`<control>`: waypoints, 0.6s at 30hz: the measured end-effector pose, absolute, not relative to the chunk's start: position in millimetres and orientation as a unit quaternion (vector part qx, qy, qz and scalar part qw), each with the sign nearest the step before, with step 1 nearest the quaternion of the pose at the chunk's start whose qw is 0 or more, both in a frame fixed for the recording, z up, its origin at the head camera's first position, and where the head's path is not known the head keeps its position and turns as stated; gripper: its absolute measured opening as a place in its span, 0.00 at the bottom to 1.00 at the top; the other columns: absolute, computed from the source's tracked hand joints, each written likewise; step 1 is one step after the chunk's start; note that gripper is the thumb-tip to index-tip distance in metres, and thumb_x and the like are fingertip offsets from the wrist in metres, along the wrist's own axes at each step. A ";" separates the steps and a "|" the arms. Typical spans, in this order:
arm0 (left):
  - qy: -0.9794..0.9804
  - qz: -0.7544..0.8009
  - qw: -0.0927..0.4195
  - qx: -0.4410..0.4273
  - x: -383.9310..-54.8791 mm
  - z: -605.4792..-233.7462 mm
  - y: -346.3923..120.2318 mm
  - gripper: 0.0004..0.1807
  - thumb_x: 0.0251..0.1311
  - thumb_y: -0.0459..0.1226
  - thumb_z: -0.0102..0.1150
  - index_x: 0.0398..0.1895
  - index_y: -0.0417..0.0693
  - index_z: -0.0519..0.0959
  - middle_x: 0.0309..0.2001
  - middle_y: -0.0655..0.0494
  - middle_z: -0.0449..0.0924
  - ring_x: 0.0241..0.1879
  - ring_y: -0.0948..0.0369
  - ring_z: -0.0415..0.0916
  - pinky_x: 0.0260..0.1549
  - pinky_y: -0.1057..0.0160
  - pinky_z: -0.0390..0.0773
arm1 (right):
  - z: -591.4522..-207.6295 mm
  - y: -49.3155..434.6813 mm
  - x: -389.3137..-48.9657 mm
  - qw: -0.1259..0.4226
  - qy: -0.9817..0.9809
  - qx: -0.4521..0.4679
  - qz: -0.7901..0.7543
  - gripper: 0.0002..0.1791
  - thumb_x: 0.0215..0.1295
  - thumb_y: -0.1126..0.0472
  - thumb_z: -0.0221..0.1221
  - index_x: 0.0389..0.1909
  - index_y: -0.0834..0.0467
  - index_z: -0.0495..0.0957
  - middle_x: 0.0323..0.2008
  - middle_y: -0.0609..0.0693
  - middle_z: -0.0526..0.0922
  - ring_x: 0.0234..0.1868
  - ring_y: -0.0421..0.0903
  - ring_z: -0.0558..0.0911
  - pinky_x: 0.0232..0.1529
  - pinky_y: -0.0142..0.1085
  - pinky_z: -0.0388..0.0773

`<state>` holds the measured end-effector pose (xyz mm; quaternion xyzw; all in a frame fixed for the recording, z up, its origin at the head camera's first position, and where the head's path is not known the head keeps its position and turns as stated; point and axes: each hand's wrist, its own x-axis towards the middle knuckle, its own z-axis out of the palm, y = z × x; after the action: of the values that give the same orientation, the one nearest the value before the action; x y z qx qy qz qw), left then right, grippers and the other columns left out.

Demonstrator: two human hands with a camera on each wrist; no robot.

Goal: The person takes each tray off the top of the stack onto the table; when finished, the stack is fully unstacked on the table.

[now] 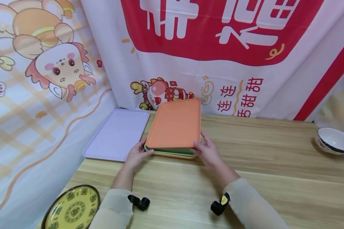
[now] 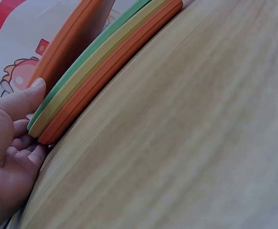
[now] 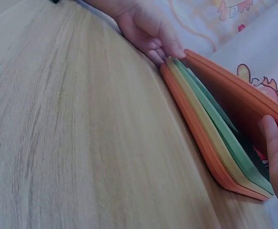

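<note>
An orange tray is tipped up over a stack, its front edge lifted clear of the trays beneath. Below it lie a green tray, a yellow tray and another orange tray, edges nearly lined up on the table. My right hand grips the lifted tray at its front right corner, thumb by the front edge. At the front left corner, my left hand holds with its thumb at the lifted tray's edge and its other fingers curled against the stack's corner.
A lilac tray lies flat left of the stack. A yellow patterned plate with a dark rim is at the front left, and a white bowl stands far right. Printed cloth hangs behind the wooden table.
</note>
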<state>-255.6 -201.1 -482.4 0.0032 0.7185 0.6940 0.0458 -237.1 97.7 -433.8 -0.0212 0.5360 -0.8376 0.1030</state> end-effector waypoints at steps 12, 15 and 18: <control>0.735 0.677 0.043 -0.002 -255.9 -483.0 -200.8 0.42 0.59 0.25 0.60 0.74 0.30 0.50 0.75 0.32 0.51 0.76 0.45 0.48 0.76 0.54 0.54 | -414.4 142.2 -224.7 0.075 0.541 -0.042 -0.837 0.39 0.72 0.74 0.44 0.79 0.56 0.39 0.32 0.41 0.88 0.36 0.35 0.86 0.46 0.29 0.85; 0.734 0.678 0.044 0.002 -255.3 -482.4 -201.1 0.42 0.59 0.25 0.60 0.74 0.29 0.50 0.75 0.32 0.50 0.76 0.45 0.48 0.75 0.55 0.55 | -411.6 158.1 -220.3 0.061 0.535 -0.055 -0.841 0.39 0.72 0.74 0.44 0.78 0.59 0.37 0.33 0.42 0.88 0.36 0.35 0.86 0.44 0.29 0.86; 0.732 0.680 0.046 0.002 -255.6 -481.8 -200.5 0.43 0.58 0.25 0.60 0.74 0.30 0.50 0.75 0.33 0.49 0.76 0.46 0.48 0.75 0.56 0.56 | -411.0 175.2 -215.7 0.052 0.526 -0.067 -0.846 0.40 0.72 0.74 0.44 0.78 0.62 0.34 0.34 0.43 0.88 0.36 0.35 0.87 0.43 0.28 0.86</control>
<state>-255.6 -200.5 -481.8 0.0023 0.7318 0.6800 0.0456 -215.7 175.2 -411.0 -0.0675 0.5260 -0.8463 0.0516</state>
